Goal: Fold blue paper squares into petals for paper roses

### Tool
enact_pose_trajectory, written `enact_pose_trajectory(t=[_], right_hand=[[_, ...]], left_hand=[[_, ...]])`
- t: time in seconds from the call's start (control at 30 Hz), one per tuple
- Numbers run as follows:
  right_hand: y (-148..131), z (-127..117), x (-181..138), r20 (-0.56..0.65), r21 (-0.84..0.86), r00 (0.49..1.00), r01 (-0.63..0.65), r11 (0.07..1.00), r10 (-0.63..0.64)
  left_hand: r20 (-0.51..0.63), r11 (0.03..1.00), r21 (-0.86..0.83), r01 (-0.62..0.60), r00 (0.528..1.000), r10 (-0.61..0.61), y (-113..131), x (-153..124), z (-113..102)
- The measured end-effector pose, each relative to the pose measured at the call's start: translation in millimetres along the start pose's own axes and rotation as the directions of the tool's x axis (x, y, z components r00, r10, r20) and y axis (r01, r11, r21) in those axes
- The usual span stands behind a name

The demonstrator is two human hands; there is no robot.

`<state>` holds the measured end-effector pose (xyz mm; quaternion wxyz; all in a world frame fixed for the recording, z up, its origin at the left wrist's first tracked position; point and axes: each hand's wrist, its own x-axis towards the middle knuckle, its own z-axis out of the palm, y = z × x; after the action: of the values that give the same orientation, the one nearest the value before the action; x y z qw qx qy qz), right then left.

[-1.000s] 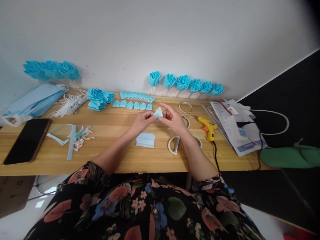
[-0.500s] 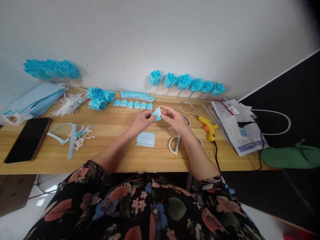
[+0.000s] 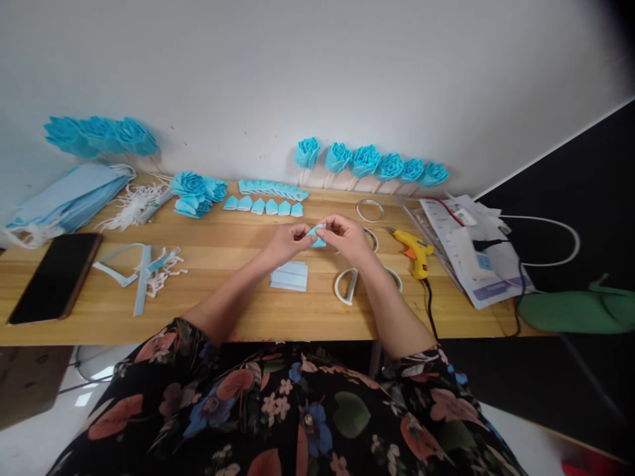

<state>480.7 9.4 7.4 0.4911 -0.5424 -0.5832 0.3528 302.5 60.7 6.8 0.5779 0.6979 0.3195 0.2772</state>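
A small piece of blue mask fabric (image 3: pixel 319 240) is pinched between my two hands above the middle of the table. My left hand (image 3: pixel 289 242) grips its left side with thumb and fingers. On its upper right edge, my right hand (image 3: pixel 343 236) presses thumb and fingertips together, partly hiding the fold. Just below lies a small stack of cut light-blue fabric rectangles (image 3: pixel 289 276). Behind my hands stretches a row of folded blue petals (image 3: pixel 263 206), with a longer overlapping strip of petals (image 3: pixel 272 190) beyond it.
Blue fabric flowers on sticks (image 3: pixel 366 160) lean against the wall. A yellow glue gun (image 3: pixel 415 252) and tape rings (image 3: pixel 346 287) lie at right, near papers (image 3: pixel 476 284). At left are a phone (image 3: pixel 55 279), masks (image 3: pixel 74 198), white ear loops (image 3: pixel 129 206) and fabric scraps (image 3: pixel 143 281).
The fabric piece has been folded further, and its white inner side shows less. My right fingers have come over its top edge, closer to my left hand.
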Motion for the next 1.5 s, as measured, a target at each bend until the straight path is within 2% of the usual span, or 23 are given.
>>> enact_pose_trajectory(t=[0.13, 0.27, 0.6, 1.07, 1.27, 1.4, 1.5], right_hand=[[-9, 0, -2, -0.013, -0.159, 0.991, 0.13, 0.979, -0.133], [-16, -3, -4, 0.018, -0.278, 0.958, 0.278, 0.92, -0.285], [-13, -9, -2, 0.049, -0.274, 0.902, 0.426, 0.862, -0.43], [-11, -8, -2, 0.04, -0.308, 0.902, 0.421, 0.853, -0.431], [-14, -6, -4, 0.063, -0.276, 0.951, 0.307, 0.911, -0.302], [-9, -7, -4, 0.016, -0.131, 0.989, 0.15, 0.98, -0.149], [-7, -7, -3, -0.004, -0.081, 0.995, 0.103, 0.991, -0.104]], left_hand=[[-0.007, 0.994, -0.101, 0.03, 1.0, -0.03, -2, 1, 0], [0.01, 0.977, -0.208, 0.054, 0.999, -0.053, 1, -1, -2], [0.025, 0.931, -0.362, 0.053, 0.999, -0.047, 4, -1, -2], [0.052, 0.903, -0.425, 0.068, 0.997, -0.051, 0, -1, -2], [-0.009, 0.88, -0.469, 0.072, 0.996, -0.086, -1, 0, -2], [-0.046, 0.887, -0.458, 0.059, 0.995, -0.091, -2, 1, -2], [-0.052, 0.876, -0.479, 0.055, 0.995, -0.091, -1, 1, -2]])
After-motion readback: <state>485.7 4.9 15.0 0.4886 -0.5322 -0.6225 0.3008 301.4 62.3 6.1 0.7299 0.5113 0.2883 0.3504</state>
